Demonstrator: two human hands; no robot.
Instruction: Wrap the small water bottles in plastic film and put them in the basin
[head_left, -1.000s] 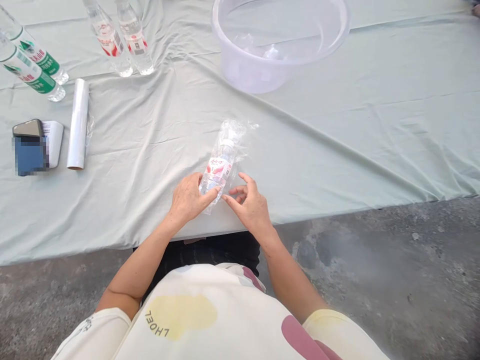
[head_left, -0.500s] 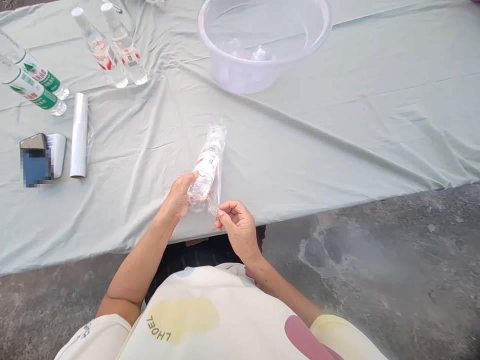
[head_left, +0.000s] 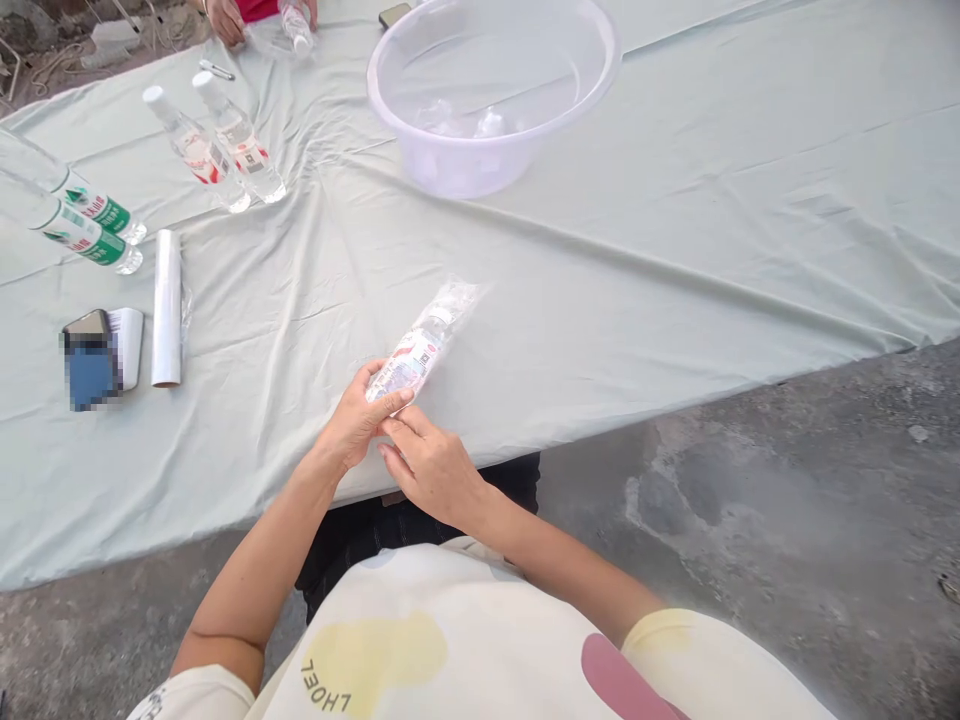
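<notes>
A water bottle (head_left: 411,362) with a red and white label lies tilted in my left hand (head_left: 364,415), which is closed around its lower end with the thumb across it. Clear plastic wrap (head_left: 461,297) covers the bottle and sticks out loosely past its far end. My right hand (head_left: 435,465) is at the near end of the bottle, touching my left hand. Its fingers are bent and pressed together on the wrap's edge there, with the fingertips partly hidden. Both hands are just above the table's near edge.
A roll of plastic wrap (head_left: 167,310) and a phone on a white box (head_left: 129,345) lie left. Upright bottles with red labels (head_left: 251,150) and green labels (head_left: 86,235) stand behind. A translucent basin (head_left: 469,170) holds wrapped things. Another person's hand (head_left: 225,20) is at the far edge.
My right hand has moved left, from pulling the wrap's tail out beside the bottle to its near end. The bottle has tilted further right. The view has shifted, showing another person's hands.
</notes>
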